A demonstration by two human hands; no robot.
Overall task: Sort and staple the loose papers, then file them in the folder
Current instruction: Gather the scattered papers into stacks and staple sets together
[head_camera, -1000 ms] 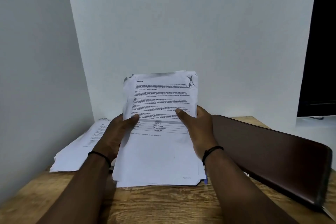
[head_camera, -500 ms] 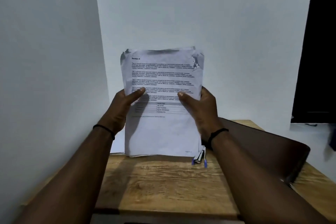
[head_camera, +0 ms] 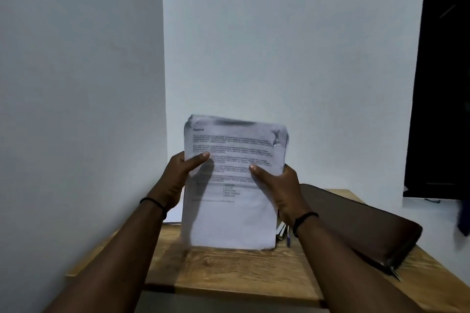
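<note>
A stack of printed white papers (head_camera: pixel 232 221) stands upright on its bottom edge on the wooden table (head_camera: pixel 229 269). My left hand (head_camera: pixel 181 175) grips its left edge, thumb across the front. My right hand (head_camera: pixel 276 185) grips the right edge the same way. The sheets look blurred. A dark brown folder (head_camera: pixel 356 223) lies closed on the table to the right. A stapler (head_camera: pixel 281 232) with a blue pen beside it peeks out just right of the stack, partly hidden by my right wrist.
White walls meet in a corner behind the table. More white paper (head_camera: pixel 171 217) shows behind my left wrist. A dark doorway (head_camera: pixel 442 84) is at the far right. The table's front edge runs near the bottom of the view.
The stack was lifted off the table and stood upright; now its bottom edge is down on the wood. The camera view has shifted left and tilted up.
</note>
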